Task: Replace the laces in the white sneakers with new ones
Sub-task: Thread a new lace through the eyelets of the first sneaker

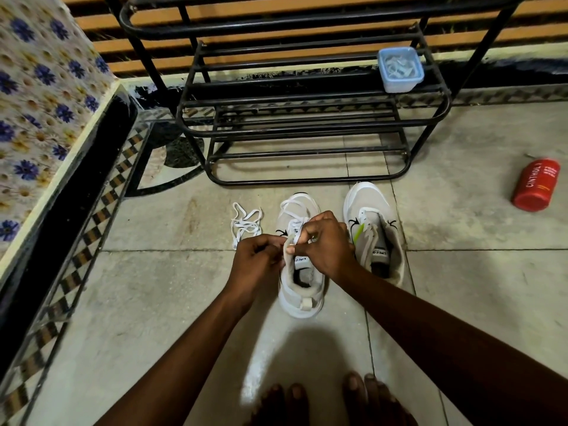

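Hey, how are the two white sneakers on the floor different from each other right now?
The left sneaker has a white lace across its front, and the left hand and right hand work at its tongue. The right sneaker shows no lace, lies untouched, and sits nearer the shoe rack. Both are white, upright, toes toward the rack.

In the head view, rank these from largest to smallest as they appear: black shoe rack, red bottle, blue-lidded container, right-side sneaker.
1. black shoe rack
2. right-side sneaker
3. red bottle and blue-lidded container: look alike in size, and the container sits farther away, so unranked.
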`<act>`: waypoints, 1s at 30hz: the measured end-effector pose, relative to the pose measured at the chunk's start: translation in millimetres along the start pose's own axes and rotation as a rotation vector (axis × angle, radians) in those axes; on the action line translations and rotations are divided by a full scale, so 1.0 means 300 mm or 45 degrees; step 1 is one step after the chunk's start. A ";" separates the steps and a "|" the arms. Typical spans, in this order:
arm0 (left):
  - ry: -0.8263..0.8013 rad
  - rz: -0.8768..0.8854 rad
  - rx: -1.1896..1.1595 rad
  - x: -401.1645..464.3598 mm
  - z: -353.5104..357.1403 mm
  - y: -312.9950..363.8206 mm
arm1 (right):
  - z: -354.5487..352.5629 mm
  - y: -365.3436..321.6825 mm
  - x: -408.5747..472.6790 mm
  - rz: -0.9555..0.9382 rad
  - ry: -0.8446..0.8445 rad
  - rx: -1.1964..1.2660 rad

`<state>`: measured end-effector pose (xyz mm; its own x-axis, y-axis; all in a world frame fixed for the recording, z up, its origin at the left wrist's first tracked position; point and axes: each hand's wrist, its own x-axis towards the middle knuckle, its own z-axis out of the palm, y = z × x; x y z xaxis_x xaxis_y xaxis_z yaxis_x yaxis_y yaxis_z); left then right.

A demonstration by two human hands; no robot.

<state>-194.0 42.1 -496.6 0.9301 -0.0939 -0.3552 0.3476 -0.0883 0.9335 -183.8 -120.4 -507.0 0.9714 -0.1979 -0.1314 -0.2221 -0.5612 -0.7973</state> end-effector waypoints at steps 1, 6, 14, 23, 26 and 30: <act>0.006 -0.018 -0.008 0.008 0.000 0.000 | 0.000 -0.001 0.001 -0.008 -0.007 0.007; 0.047 -0.108 -0.062 0.036 0.016 -0.013 | 0.003 0.003 0.001 -0.046 -0.003 0.013; 0.087 -0.233 -0.077 0.074 0.025 -0.028 | 0.015 0.013 -0.041 -0.106 0.073 0.279; 0.192 0.011 0.504 0.099 -0.008 -0.045 | 0.017 0.044 -0.104 -0.229 0.240 0.086; 0.396 -0.092 0.200 0.128 -0.087 -0.028 | 0.021 0.057 -0.102 -0.209 0.236 0.027; 0.383 -0.210 -0.610 0.149 -0.154 0.054 | 0.030 0.056 -0.100 -0.190 0.258 -0.013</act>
<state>-141.4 82.3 -495.0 0.8276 0.1743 -0.5336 0.4407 0.3870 0.8100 -216.0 -116.7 -521.7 0.9571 -0.2686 0.1090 -0.0793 -0.6044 -0.7927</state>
